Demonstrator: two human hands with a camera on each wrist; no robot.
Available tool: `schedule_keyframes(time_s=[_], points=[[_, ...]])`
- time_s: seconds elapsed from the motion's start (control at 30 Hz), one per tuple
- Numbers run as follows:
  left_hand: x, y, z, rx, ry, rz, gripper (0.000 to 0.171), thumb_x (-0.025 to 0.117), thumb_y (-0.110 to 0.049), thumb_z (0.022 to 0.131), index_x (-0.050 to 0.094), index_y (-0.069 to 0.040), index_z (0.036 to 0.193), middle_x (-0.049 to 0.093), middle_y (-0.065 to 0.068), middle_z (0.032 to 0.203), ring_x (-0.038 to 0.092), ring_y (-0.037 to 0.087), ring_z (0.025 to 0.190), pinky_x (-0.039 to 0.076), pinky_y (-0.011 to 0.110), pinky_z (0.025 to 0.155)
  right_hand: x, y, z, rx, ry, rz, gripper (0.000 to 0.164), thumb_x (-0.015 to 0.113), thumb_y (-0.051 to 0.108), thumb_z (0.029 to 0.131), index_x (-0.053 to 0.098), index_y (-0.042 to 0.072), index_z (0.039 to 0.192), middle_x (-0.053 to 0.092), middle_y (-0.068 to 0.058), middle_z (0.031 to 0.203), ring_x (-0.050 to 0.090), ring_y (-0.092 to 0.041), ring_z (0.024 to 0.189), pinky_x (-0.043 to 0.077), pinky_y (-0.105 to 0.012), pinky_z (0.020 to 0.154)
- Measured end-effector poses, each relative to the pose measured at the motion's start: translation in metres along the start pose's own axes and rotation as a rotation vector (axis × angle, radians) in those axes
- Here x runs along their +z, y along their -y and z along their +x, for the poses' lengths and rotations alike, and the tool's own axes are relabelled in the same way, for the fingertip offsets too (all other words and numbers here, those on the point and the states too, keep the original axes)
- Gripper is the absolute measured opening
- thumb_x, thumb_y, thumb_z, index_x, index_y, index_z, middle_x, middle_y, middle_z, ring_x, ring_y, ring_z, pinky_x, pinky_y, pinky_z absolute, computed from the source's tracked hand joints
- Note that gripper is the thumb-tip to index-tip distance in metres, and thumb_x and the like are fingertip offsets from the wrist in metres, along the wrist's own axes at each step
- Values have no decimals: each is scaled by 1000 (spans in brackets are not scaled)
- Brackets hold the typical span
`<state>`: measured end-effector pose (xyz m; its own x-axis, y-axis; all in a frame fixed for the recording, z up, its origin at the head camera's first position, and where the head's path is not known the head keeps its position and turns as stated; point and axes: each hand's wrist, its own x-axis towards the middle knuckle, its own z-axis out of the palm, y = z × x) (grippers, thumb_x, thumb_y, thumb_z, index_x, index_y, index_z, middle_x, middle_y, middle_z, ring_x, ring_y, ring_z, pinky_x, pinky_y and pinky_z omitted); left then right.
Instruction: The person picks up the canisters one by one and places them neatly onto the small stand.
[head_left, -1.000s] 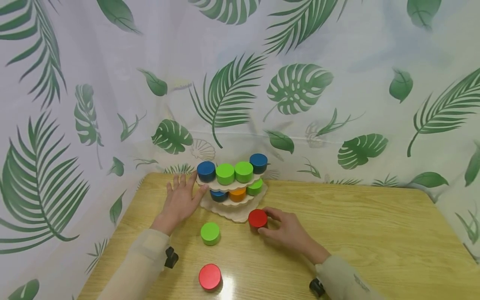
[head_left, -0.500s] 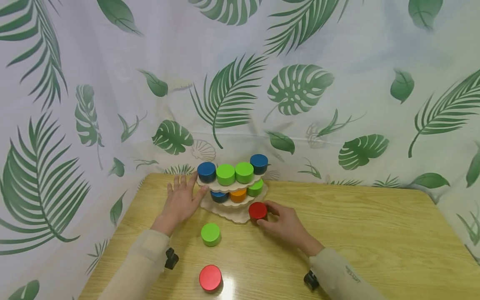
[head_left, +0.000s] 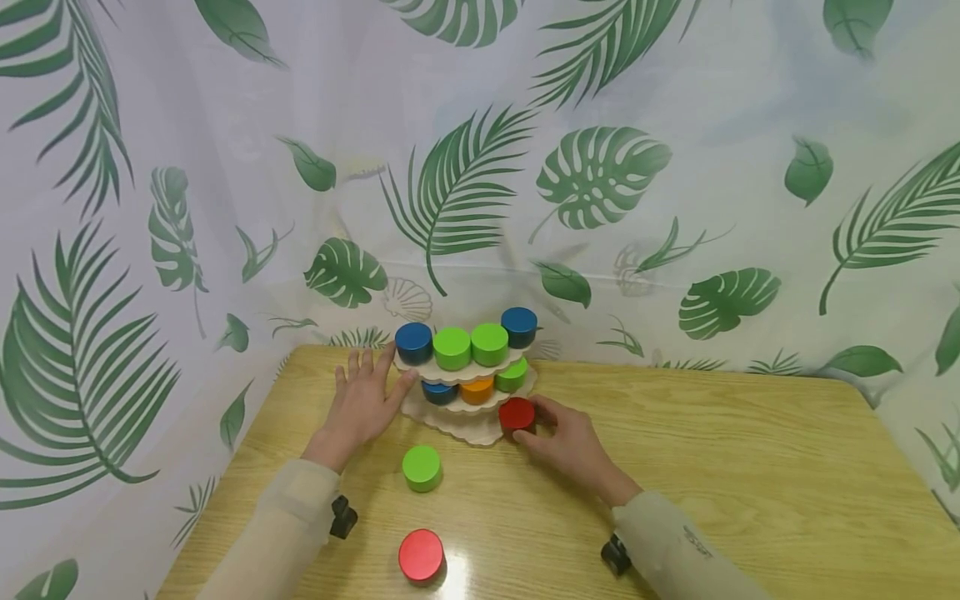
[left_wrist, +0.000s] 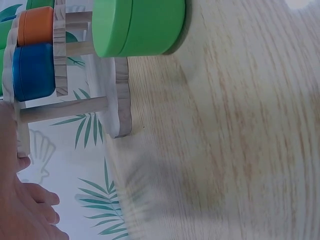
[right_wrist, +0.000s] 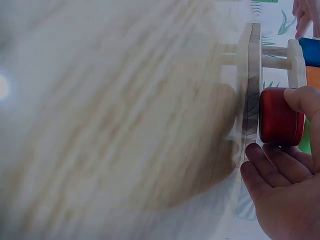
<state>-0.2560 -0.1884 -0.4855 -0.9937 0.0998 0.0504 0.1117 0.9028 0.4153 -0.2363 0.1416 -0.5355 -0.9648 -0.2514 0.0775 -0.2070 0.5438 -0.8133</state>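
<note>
The right hand [head_left: 570, 437] pinches a red block [head_left: 517, 417] between thumb and fingers, at the right front corner of the lowest shelf of a wooden stand [head_left: 450, 418]. In the right wrist view the thumb presses on the block's side and the fingertips lie under its other side; whether the block's full weight rests on the shelf, I cannot tell. The left hand [head_left: 356, 408] has its fingers spread and pinches nothing; its thumb and forefinger lie at the left end of the top shelf. The stand is close to the back edge of the worktop [head_left: 750, 467], nearer its left edge than its right. On the top shelf a blue block [head_left: 414, 343] takes the left end, two green blocks [head_left: 452, 348] the middle, and another blue block [head_left: 519, 327] the right end. The middle shelf bears, from left to right, a blue, an orange [head_left: 477, 389] and a green block. In front of the stand a loose green block [head_left: 422, 468] lies on the worktop, and a second red block [head_left: 422, 556] lies farther from the back edge. Behind hangs a leaf-print cloth [head_left: 360, 217].
</note>
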Motion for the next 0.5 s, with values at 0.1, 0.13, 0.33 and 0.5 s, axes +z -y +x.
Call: schedule_keyframes(time_s=[0.1, 0.13, 0.33, 0.5], points=[[0, 0, 0, 0, -3, 2, 81, 32, -65, 109, 19, -12, 170, 19, 36, 169, 8, 56, 160, 6, 74, 126, 2, -1, 2, 7, -3, -4, 58, 83, 25, 93, 62, 5, 143, 72, -12, 138, 69, -29, 127, 53, -48, 111], [0, 0, 0, 0, -5, 2, 81, 32, -65, 109, 19, -12, 170, 19, 37, 169, 9, 56, 160, 6, 74, 126, 2, -1, 3, 8, -4, -6, 59, 83, 26, 93, 62, 5, 144, 71, -12, 138, 69, -29, 127, 53, -47, 111], [0, -1, -1, 1, -11, -5, 82, 33, -65, 109, 21, -11, 170, 20, 37, 169, 9, 56, 160, 6, 75, 126, 5, -2, 6, 13, -24, -1, 56, 83, 23, 93, 63, 6, 142, 73, -12, 136, 70, -29, 125, 54, -47, 110], [1, 0, -1, 3, -21, -6, 81, 34, -64, 109, 23, -11, 169, 22, 37, 168, 12, 56, 160, 8, 75, 126, 5, -3, 9, 3, -32, 14, 55, 83, 22, 93, 63, 6, 142, 72, -14, 136, 69, -31, 126, 54, -48, 110]])
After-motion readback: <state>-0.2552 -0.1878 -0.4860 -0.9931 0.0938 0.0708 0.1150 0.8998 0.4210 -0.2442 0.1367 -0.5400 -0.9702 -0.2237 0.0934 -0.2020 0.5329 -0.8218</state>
